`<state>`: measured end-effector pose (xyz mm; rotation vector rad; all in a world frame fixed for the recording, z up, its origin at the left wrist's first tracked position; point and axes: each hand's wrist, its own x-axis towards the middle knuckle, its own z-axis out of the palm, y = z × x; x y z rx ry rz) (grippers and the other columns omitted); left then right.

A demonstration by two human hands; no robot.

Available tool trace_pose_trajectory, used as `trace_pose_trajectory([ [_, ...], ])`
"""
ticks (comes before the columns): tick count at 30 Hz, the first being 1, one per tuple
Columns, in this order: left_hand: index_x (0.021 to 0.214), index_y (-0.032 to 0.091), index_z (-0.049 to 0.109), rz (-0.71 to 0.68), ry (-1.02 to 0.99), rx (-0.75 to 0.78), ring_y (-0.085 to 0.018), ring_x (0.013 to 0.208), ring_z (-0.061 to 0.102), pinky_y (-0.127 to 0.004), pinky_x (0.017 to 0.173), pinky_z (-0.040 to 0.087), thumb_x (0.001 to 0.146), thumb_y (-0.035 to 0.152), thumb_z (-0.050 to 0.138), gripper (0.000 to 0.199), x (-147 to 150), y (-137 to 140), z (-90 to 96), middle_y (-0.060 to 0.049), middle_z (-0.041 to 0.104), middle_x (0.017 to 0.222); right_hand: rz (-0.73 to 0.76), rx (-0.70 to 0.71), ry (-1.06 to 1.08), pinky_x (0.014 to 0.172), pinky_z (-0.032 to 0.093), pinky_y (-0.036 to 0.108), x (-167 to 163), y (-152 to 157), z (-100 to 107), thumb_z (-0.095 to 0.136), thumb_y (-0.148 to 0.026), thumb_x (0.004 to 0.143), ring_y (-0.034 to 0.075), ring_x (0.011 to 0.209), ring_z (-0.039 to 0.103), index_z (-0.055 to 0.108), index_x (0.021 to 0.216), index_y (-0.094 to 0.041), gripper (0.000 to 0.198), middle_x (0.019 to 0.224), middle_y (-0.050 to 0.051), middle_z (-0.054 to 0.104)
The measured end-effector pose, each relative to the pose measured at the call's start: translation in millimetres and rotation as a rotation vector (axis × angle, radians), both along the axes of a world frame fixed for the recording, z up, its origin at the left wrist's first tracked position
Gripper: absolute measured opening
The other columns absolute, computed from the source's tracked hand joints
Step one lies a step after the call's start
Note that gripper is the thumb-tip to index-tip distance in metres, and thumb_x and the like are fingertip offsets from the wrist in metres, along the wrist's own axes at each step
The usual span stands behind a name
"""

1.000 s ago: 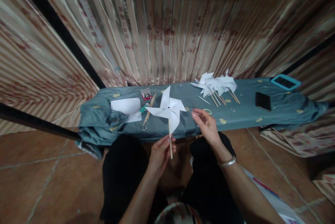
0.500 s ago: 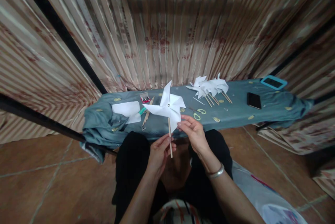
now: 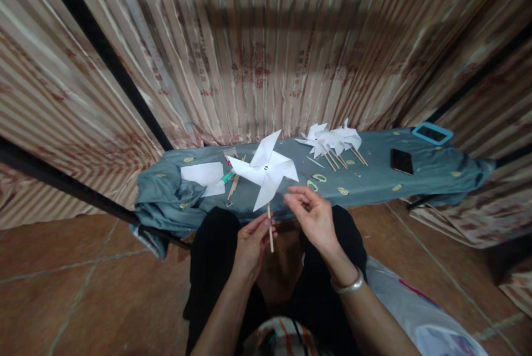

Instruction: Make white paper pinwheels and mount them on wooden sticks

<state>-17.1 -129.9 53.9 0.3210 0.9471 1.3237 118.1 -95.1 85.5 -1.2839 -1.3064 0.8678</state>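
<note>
A white paper pinwheel (image 3: 266, 168) with a pin at its centre is held up before me on a thin wooden stick. My left hand (image 3: 254, 240) pinches that stick below the blades, and the stick's lower end sticks out under the fingers. To the right of the blades, my right hand (image 3: 311, 213) hovers with curved fingers, apart from the paper and holding nothing. Behind the pinwheel lie several loose wooden sticks (image 3: 233, 188), partly covered by it, and a green-labelled tube (image 3: 228, 176).
On the cloth-covered bench (image 3: 366, 178) several finished pinwheels (image 3: 332, 140) lie in a heap. Green-handled scissors (image 3: 318, 178), a black phone (image 3: 401, 161) and a blue-framed device (image 3: 432, 133) are to the right. White paper sheets (image 3: 203, 174) lie left. Dark poles slant at both sides.
The pinwheel's blades have turned on the stick. My right hand has let go of the blade tip and moved slightly right. My left hand keeps its hold.
</note>
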Motion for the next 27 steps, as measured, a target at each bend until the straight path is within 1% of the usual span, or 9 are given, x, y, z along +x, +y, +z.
trace_pose_trajectory([
  [3, 0.082, 0.012, 0.077, -0.019, 0.01, -0.001, -0.007, 0.056, 0.061, -0.018, 0.059, 0.052, 0.045, 0.029, 0.092, 0.043, -3, -2, 2.2, -0.005, 0.072, 0.071, -0.165, 0.154, -0.108, 0.086, 0.05, 0.038, 21, 17, 3, 0.065, -0.044, 0.081, 0.022, 0.09, 0.066, 0.066, 0.106, -0.023, 0.032, 0.102, 0.008, 0.073],
  [5, 0.083, 0.012, 0.077, -0.033, 0.012, 0.005, -0.007, 0.055, 0.06, -0.018, 0.058, 0.051, 0.046, 0.028, 0.091, 0.043, -3, -3, 4.1, -0.005, 0.072, 0.069, -0.119, 0.185, -0.113, 0.091, 0.048, 0.04, 31, 32, 3, 0.069, -0.043, 0.077, 0.024, 0.101, 0.064, 0.063, 0.112, -0.023, 0.041, 0.114, 0.009, 0.069],
  [7, 0.083, 0.011, 0.077, -0.04, 0.01, 0.015, -0.007, 0.055, 0.06, -0.018, 0.057, 0.05, 0.046, 0.029, 0.091, 0.043, -3, -3, 5.9, -0.005, 0.072, 0.068, -0.041, 0.132, -0.032, 0.088, 0.05, 0.04, 36, 45, 0, 0.071, -0.044, 0.073, 0.023, 0.098, 0.066, 0.062, 0.114, -0.021, 0.048, 0.109, 0.01, 0.071],
  [9, 0.081, 0.012, 0.078, -0.039, 0.01, 0.015, -0.007, 0.054, 0.06, -0.019, 0.057, 0.05, 0.044, 0.029, 0.092, 0.043, -3, -3, 7.3, -0.005, 0.072, 0.068, -0.013, 0.066, 0.041, 0.081, 0.051, 0.037, 37, 51, -4, 0.072, -0.045, 0.07, 0.021, 0.086, 0.067, 0.063, 0.112, -0.02, 0.05, 0.095, 0.007, 0.073],
  [11, 0.081, 0.012, 0.078, -0.028, 0.011, 0.007, -0.007, 0.054, 0.06, -0.019, 0.057, 0.051, 0.043, 0.029, 0.092, 0.043, -3, -1, 7.7, -0.005, 0.072, 0.068, 0.003, 0.02, 0.102, 0.074, 0.05, 0.034, 33, 51, -7, 0.073, -0.045, 0.068, 0.018, 0.074, 0.065, 0.064, 0.108, -0.019, 0.048, 0.082, 0.004, 0.073],
  [14, 0.079, 0.012, 0.078, -0.001, 0.016, -0.008, -0.008, 0.054, 0.061, -0.019, 0.058, 0.051, 0.041, 0.029, 0.092, 0.044, -3, 1, 6.8, -0.005, 0.072, 0.068, 0.052, -0.027, 0.21, 0.066, 0.047, 0.029, 26, 43, -8, 0.075, -0.044, 0.066, 0.015, 0.066, 0.062, 0.066, 0.102, -0.019, 0.045, 0.072, 0.0, 0.071],
  [20, 0.079, 0.012, 0.078, 0.034, 0.043, -0.004, -0.009, 0.057, 0.062, -0.02, 0.061, 0.051, 0.041, 0.029, 0.092, 0.044, -4, 5, 4.3, -0.006, 0.073, 0.069, 0.108, -0.146, 0.366, 0.062, 0.047, 0.027, 9, 28, -3, 0.08, -0.044, 0.06, 0.013, 0.059, 0.059, 0.067, 0.096, -0.019, 0.046, 0.066, -0.001, 0.069],
  [23, 0.08, 0.012, 0.077, 0.043, 0.049, 0.005, -0.01, 0.06, 0.063, -0.021, 0.064, 0.051, 0.044, 0.029, 0.092, 0.042, -3, 5, 3.5, -0.007, 0.074, 0.071, 0.14, -0.175, 0.385, 0.061, 0.047, 0.027, 1, 24, -1, 0.08, -0.045, 0.06, 0.013, 0.058, 0.058, 0.067, 0.093, -0.019, 0.044, 0.065, -0.001, 0.069],
  [27, 0.081, 0.012, 0.077, 0.046, 0.046, 0.019, -0.01, 0.059, 0.063, -0.023, 0.065, 0.051, 0.046, 0.029, 0.091, 0.041, -1, 5, 1.7, -0.007, 0.074, 0.072, 0.196, -0.181, 0.382, 0.059, 0.046, 0.025, -7, 19, 1, 0.079, -0.045, 0.062, 0.012, 0.057, 0.059, 0.067, 0.083, -0.02, 0.035, 0.064, -0.001, 0.069],
])
